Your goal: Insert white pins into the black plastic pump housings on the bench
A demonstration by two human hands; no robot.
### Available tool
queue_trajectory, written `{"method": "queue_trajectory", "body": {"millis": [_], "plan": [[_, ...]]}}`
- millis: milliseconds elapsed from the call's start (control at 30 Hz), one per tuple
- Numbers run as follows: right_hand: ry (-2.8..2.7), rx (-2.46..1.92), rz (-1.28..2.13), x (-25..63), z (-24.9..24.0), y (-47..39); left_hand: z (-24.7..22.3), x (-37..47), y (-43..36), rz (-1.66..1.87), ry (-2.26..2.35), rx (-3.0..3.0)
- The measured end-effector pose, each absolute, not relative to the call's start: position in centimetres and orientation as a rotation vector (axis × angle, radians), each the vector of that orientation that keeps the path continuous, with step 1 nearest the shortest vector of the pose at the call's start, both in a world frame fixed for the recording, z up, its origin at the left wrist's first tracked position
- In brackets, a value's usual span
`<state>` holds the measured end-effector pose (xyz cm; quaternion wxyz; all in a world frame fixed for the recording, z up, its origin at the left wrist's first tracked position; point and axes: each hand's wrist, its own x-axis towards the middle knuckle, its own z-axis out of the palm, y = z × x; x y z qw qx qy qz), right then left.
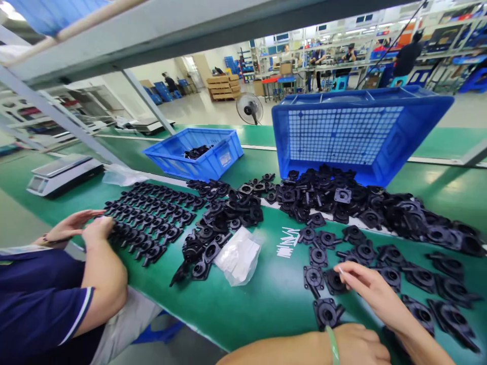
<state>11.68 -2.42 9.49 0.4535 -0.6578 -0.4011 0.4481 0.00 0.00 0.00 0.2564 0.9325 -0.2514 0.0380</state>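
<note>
My right hand [371, 289] pinches a small white pin [341, 270] between thumb and fingertips. Just beneath it lies a black plastic housing [335, 282] with a round recess and a side spout. My left hand [359, 345], below a green bangle, is at the bottom edge with its fingers curled; what they hold, if anything, is hidden. More black housings lie around both hands, among them one [326, 312] close to my left wrist and one [314, 277] left of my fingertips. Several loose white pins [287, 242] lie on the green table [274, 299].
A tipped blue crate [279, 137] stands behind a heap of black housings [319, 195]. A white plastic bag [239, 256] lies left of the pins. At left, a co-worker's hands [97, 229] touch rows of housings [152, 215]. Further back are a blue bin [224, 152] and a scale [63, 172].
</note>
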Motion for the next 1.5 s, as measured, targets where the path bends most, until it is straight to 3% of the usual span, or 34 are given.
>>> {"method": "queue_trajectory", "body": {"millis": [233,433,567,833,1100,1500], "plan": [[-0.415,-1.196,1.315,10.2,4.2,-9.0,4.9,-1.0,1.1,0.411,-0.754,2.458],[-0.689,-1.183,1.451,9.0,2.6,-8.4,9.9,-3.7,8.5,0.442,-0.018,2.592],[-0.728,-1.154,1.473,8.9,2.5,-8.2,8.3,-5.1,12.6,0.337,0.298,2.553],[-0.724,-1.159,1.492,9.0,2.7,-8.1,4.2,-5.3,13.1,0.207,0.345,2.381],[-0.746,-1.219,1.476,9.1,2.9,-8.0,4.4,-5.9,13.3,0.382,0.383,2.351],[-0.738,-1.265,1.452,8.8,3.3,-8.1,4.9,-5.8,13.0,0.334,0.319,2.389]]}}
